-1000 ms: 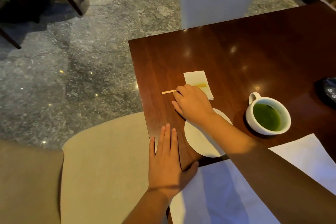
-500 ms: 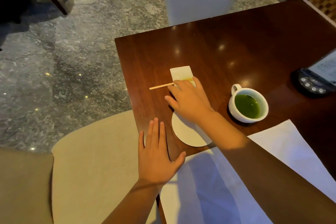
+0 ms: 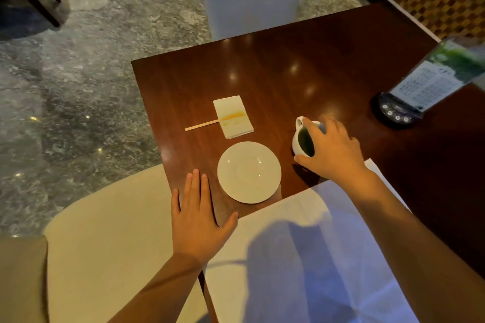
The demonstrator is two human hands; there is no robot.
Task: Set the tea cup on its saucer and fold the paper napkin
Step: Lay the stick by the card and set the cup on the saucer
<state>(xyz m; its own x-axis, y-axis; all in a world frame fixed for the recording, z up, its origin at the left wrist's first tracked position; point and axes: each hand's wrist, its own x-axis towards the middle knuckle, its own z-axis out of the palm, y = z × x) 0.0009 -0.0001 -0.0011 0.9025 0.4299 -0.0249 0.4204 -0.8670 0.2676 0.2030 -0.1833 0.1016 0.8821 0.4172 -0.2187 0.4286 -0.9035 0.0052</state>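
Cup (image 3: 301,140) on dark table (image 3: 328,60), seemingly gripped by right hand (image 3: 332,151).

I've got a white cup (image 3: 298,143) of green tea under my fingers (image 3: 312,128), white saucer (image 3: 249,172), dark reddish-brown table (image 3: 275,65).

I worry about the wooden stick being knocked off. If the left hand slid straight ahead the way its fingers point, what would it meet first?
Probably the stir stick. The left hand lies flat, left of the saucer, with only bare table ahead until then.
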